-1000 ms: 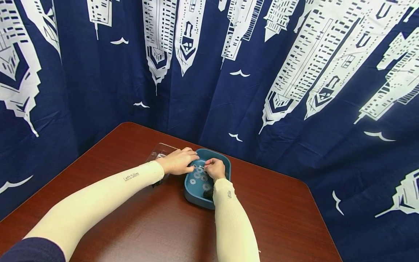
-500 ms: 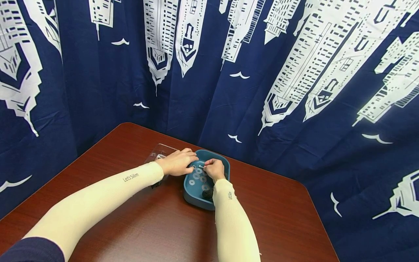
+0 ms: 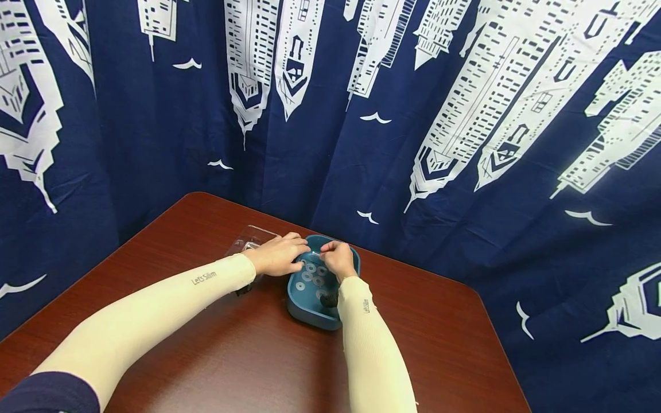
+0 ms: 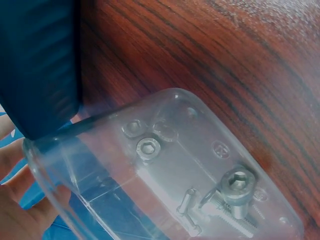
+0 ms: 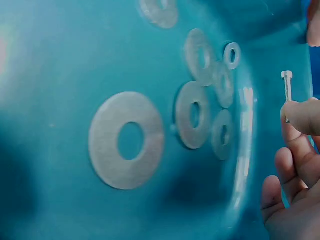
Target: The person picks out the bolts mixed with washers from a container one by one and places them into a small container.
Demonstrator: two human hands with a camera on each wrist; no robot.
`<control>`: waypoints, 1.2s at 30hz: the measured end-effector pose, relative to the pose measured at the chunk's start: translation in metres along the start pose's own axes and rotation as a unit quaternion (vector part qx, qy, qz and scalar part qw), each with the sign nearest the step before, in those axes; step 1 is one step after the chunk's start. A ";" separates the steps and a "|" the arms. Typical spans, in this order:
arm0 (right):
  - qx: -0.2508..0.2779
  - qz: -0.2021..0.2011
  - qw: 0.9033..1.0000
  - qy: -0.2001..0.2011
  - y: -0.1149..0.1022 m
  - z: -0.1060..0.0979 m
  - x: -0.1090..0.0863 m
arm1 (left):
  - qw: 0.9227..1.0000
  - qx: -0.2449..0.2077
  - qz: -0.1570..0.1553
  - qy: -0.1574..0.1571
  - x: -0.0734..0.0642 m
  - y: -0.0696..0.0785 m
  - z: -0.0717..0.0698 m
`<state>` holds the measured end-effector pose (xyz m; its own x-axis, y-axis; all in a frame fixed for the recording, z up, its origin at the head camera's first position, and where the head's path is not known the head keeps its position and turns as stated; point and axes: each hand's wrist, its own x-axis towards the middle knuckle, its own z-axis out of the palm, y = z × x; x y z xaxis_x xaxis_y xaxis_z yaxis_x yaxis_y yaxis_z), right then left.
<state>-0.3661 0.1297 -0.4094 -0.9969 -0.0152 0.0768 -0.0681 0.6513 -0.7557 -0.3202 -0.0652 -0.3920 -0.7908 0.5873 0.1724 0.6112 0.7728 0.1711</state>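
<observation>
My right hand [image 3: 338, 259] pinches a small silver socket-head screw [image 5: 287, 85] between thumb and index finger, over the far part of a blue bin [image 3: 310, 320]. Several flat washers of different sizes, including a large washer [image 5: 126, 140], lie on the bin's floor. At the bin's left rim my left hand [image 3: 279, 254] rests with its fingers spread and loosely bent, holding nothing that I can see. Beside the bin, partly under the left forearm, sits a clear plastic tray [image 4: 210, 131] with several socket-head bolts [image 4: 238, 184] and a small pin-like piece [image 4: 186, 201].
A dark lump [image 3: 329, 300] lies in the near end of the bin, partly covered by the right wrist. The brown wooden table [image 3: 248, 355] ends close behind the bin, where a blue curtain [image 3: 330, 172] with white buildings hangs.
My right hand has moved slightly farther from me, toward the bin's far end, with the screw still pinched. The left hand stays at the rim.
</observation>
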 end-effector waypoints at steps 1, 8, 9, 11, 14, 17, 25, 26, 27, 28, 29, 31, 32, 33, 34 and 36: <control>0.005 -0.004 1.000 -0.003 -0.002 -0.001 0.000 | 1.000 -0.001 -0.001 -0.001 0.000 0.000 -0.001; 0.017 -0.026 1.000 -0.003 -0.012 -0.007 -0.001 | 1.000 0.007 -0.004 -0.008 0.000 0.002 -0.004; 0.018 -0.027 0.999 -0.002 -0.013 -0.008 -0.001 | 1.000 0.008 -0.004 -0.008 0.000 0.002 -0.005; 0.021 -0.029 0.999 -0.003 -0.014 -0.010 -0.001 | 1.000 0.009 -0.006 -0.010 0.000 0.002 -0.005; 0.022 -0.035 0.999 -0.004 -0.017 -0.012 0.000 | 1.000 0.008 -0.010 -0.010 0.000 0.002 -0.006; 0.019 -0.044 0.999 -0.005 -0.019 -0.015 0.001 | 1.000 0.003 -0.012 -0.003 0.001 0.001 -0.007; 0.022 -0.059 0.998 -0.010 -0.027 -0.016 0.003 | 1.000 -0.001 -0.013 0.011 -0.001 -0.005 -0.014; 0.023 -0.060 0.998 -0.011 -0.028 -0.016 0.003 | 1.000 -0.001 -0.014 0.012 -0.002 -0.005 -0.015; 0.025 -0.063 0.998 -0.011 -0.029 -0.016 0.003 | 1.000 0.002 -0.014 0.010 -0.003 -0.006 -0.016; 0.028 -0.065 0.997 -0.013 -0.030 -0.015 0.003 | 1.000 0.002 -0.015 0.010 -0.004 -0.007 -0.018; 0.029 -0.068 0.997 -0.013 -0.031 -0.015 0.002 | 1.000 0.002 -0.015 0.011 -0.005 -0.008 -0.019; 0.029 -0.074 0.997 -0.014 -0.033 -0.014 0.002 | 1.000 0.002 -0.017 0.013 -0.007 -0.010 -0.021; 0.029 -0.076 0.997 -0.015 -0.034 -0.014 0.002 | 1.000 0.001 -0.019 0.014 -0.008 -0.011 -0.022; 0.030 -0.077 0.996 -0.016 -0.035 -0.013 0.001 | 1.000 0.002 -0.021 0.014 -0.009 -0.012 -0.022; 0.031 -0.077 0.996 -0.018 -0.035 -0.012 0.001 | 1.000 0.002 -0.024 0.014 -0.010 -0.013 -0.023; 0.029 -0.075 0.997 -0.022 -0.037 -0.011 0.001 | 0.999 0.003 -0.033 0.012 -0.012 -0.015 -0.024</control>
<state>-0.3640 0.1143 -0.3744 -0.9760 -0.1428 0.1643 -0.2173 0.5938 -0.7747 -0.3189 -0.0902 -0.3732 -0.8281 0.5294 0.1844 0.5578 0.8107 0.1777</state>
